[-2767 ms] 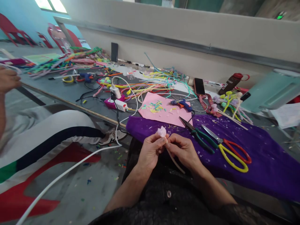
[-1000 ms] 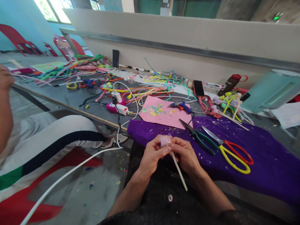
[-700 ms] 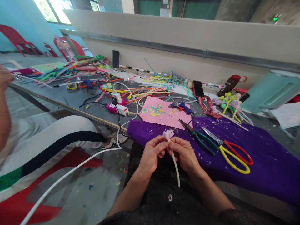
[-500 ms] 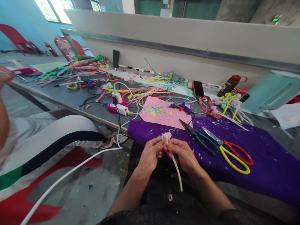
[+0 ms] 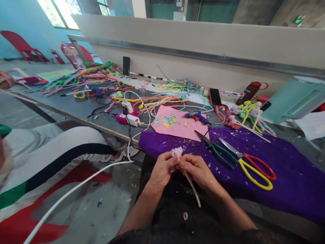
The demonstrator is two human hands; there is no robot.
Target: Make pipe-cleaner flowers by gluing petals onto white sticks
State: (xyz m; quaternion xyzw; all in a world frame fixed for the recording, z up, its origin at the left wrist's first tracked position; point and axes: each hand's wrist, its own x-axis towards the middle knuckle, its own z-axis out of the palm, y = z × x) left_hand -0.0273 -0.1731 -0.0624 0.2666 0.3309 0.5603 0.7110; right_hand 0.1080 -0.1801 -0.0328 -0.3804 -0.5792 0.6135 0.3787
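Observation:
Between my two hands is a small flower with a pale pink fuzzy head (image 5: 177, 152) and a cream pipe-cleaner stem (image 5: 194, 191) that slants down over my lap. My left hand (image 5: 164, 168) pinches it just under the head with thumb and forefinger. Close against it, my right hand (image 5: 195, 168) grips the top of the stem; its fingertips hide the joint. On the purple cloth (image 5: 286, 162) to the right lie pliers (image 5: 217, 150) with dark green handles and scissors (image 5: 250, 166) with one red and one yellow handle.
A pink sheet (image 5: 175, 130) holds small cut bits and a blue glue gun (image 5: 196, 116). Behind are loose pipe cleaners (image 5: 167, 101), a phone (image 5: 215, 97), a bottle (image 5: 250, 92) and a teal container (image 5: 294, 98). Left, a white cable (image 5: 76, 188) hangs near another person's leg (image 5: 73, 145).
The flower head has turned and tipped slightly left in my fingers, and the stem's lower end has swung a little right. At far left, the other person's hand has moved.

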